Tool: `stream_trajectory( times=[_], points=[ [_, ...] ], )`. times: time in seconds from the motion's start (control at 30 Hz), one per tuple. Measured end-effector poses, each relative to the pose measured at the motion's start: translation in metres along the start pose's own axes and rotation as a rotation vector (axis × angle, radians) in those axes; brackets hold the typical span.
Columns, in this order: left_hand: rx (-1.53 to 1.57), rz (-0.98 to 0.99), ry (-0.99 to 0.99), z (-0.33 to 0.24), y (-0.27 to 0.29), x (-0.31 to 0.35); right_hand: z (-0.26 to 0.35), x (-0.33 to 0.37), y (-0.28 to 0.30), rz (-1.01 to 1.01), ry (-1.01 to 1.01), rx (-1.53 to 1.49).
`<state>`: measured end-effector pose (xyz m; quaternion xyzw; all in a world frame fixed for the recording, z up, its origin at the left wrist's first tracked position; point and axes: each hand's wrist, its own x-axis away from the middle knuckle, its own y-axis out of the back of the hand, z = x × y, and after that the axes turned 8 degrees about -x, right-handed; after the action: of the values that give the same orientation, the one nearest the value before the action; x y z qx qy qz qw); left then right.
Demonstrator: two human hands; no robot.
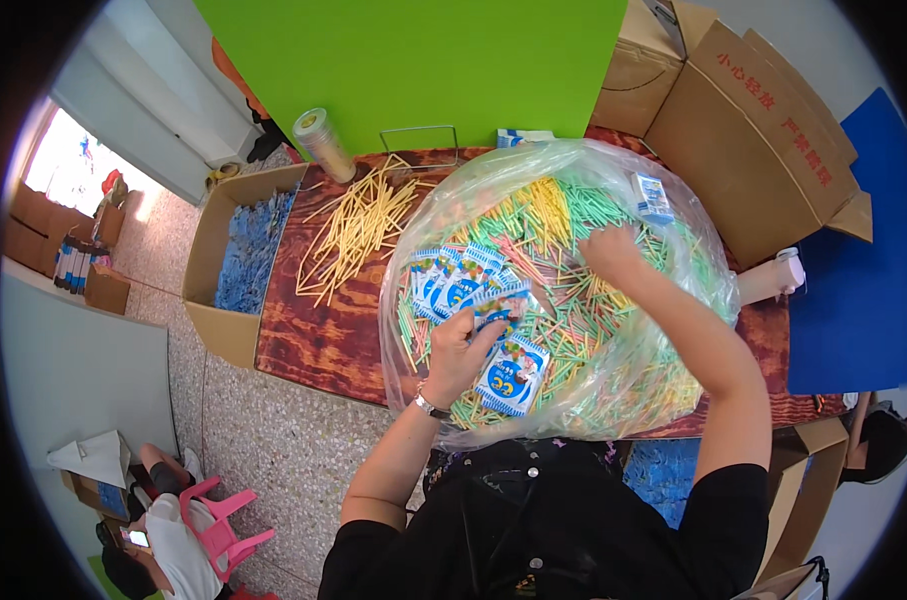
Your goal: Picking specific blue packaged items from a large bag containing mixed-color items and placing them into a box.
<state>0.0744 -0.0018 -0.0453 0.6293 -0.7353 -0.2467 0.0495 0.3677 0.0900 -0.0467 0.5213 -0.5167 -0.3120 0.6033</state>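
A big clear plastic bag (437, 210), spread wide on the table, holds a heap of short thin sticks (593, 325) in green, yellow and pink. Over the left side of the heap, my left hand (458, 350) is closed on a blue-and-white packet (503, 300). Several like packets (460, 275) lie fanned just beyond it, and another packet (513, 375) rests flat beside my fingers. My right hand (613, 255) reaches to the far right part of the heap with its fingers curled down among the sticks; what they hold is hidden. Near it lies a single packet (653, 198).
Loose long yellow sticks (358, 235) lie left of the bag, near a clear cylindrical jar (323, 145). An open carton (235, 320) of blue packets adjoins the table's left end. At right are a large cardboard box (743, 120) and a pinkish-white bottle (773, 278). Someone sits lower left.
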Motion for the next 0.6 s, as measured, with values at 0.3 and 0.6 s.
stream_trajectory(
  times=[0.3,0.6],
  points=[
    [0.537,0.122,0.233,-0.016,-0.017,-0.010,0.061,0.053,0.103,-0.071,0.483,-0.985],
    [0.234,0.125,0.243,-0.010,-0.008,-0.009,0.076,0.055,0.098,-0.075,0.526,-0.789]
  ],
)
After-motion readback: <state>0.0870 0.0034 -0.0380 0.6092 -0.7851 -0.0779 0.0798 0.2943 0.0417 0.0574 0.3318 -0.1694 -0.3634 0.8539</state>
